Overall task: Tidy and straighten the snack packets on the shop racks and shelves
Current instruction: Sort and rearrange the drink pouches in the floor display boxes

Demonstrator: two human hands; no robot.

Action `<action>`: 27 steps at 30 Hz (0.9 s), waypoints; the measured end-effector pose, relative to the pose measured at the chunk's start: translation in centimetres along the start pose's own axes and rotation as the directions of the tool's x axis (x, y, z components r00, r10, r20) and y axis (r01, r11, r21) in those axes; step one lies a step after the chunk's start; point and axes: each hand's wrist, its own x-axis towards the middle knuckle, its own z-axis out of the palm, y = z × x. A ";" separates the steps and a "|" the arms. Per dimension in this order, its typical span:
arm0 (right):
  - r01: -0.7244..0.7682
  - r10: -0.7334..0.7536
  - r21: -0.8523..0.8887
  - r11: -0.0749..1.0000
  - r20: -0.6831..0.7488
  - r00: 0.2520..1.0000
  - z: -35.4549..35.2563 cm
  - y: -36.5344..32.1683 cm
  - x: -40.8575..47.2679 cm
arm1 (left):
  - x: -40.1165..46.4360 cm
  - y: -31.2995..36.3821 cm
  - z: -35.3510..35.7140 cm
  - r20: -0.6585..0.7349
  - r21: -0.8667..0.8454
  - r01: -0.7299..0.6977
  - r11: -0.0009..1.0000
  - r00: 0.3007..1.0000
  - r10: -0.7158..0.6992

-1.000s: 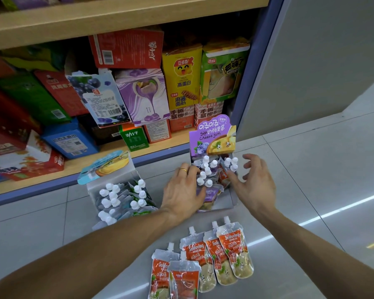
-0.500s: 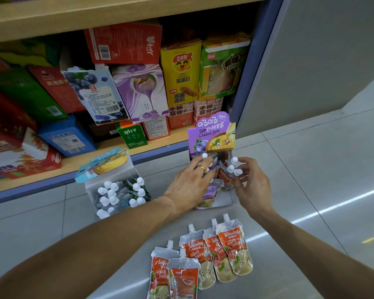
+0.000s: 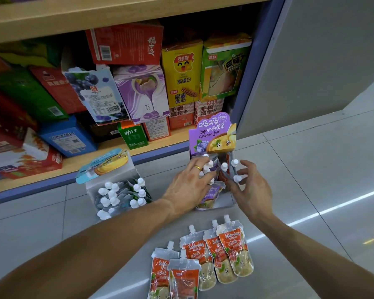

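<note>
A purple "Cheese jam" display box (image 3: 212, 134) stands on the grey floor in front of the bottom shelf, with white-capped spout pouches (image 3: 224, 167) inside. My left hand (image 3: 188, 186), a ring on one finger, curls over the purple pouches on the box's left side. On the right side, my right hand (image 3: 253, 190) holds the red pouches, with fingers and thumb round their caps. Several loose red "SoMoving" pouches (image 3: 231, 251) lie flat on the floor near me.
A second open box (image 3: 104, 162) with a blue and yellow flap stands to the left, full of white-capped pouches (image 3: 121, 195). The wooden bottom shelf (image 3: 91, 160) behind holds leaning and stacked snack cartons. A grey wall panel rises at the right.
Both hands have closed in on the pouches in the purple box, from spread fingers to a gathering grip. The pouches now stand bunched closer together.
</note>
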 end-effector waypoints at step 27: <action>0.248 -0.242 -0.009 0.969 0.188 0.952 1.8 -2.4 -2.9 | -2.6 0.8 1.2 0.019 -0.674 0.348 0.652 0.890 -0.455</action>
